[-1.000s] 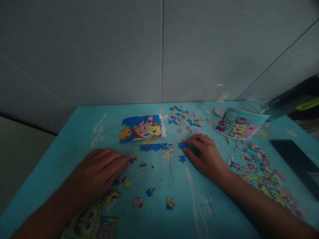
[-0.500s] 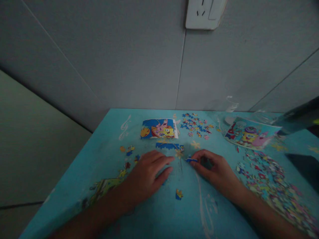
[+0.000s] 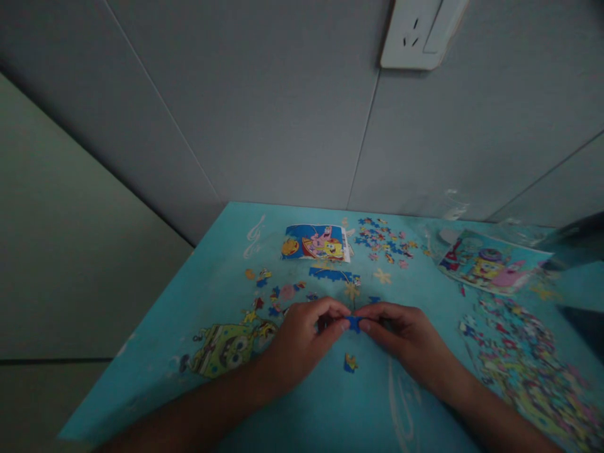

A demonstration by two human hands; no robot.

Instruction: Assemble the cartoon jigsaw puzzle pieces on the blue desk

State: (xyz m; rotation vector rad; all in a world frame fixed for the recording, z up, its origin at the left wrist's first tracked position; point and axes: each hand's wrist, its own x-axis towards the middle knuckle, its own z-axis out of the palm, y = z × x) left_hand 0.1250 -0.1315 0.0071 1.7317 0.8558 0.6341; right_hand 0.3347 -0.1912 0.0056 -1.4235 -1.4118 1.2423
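A small blue jigsaw puzzle piece [image 3: 353, 324] is pinched between the fingertips of my left hand [image 3: 309, 330] and my right hand [image 3: 406, 327], which nearly meet over the table. Just beyond them lies a joined strip of blue puzzle pieces [image 3: 330, 274]. Another blue piece [image 3: 374, 299] rests behind my right fingers. Closer to me is a loose blue and yellow piece [image 3: 350, 363]. A picture card [image 3: 315, 243] with cartoon figures on blue lies behind the strip. Several loose pieces [image 3: 275, 292] are scattered beyond my left hand, partly hidden by it.
A group of loose pieces [image 3: 382, 239] lies at the back. On the right, a large pile of pieces [image 3: 533, 365] spreads below a second cartoon card [image 3: 493, 261]. A dark object [image 3: 582, 327] sits at the right edge. The light blue table [image 3: 212, 251] meets a grey wall [image 3: 283, 126].
My left hand has moved right and closed on the blue piece that my right hand was holding. The view has shifted, so the table appears farther left and tilted.
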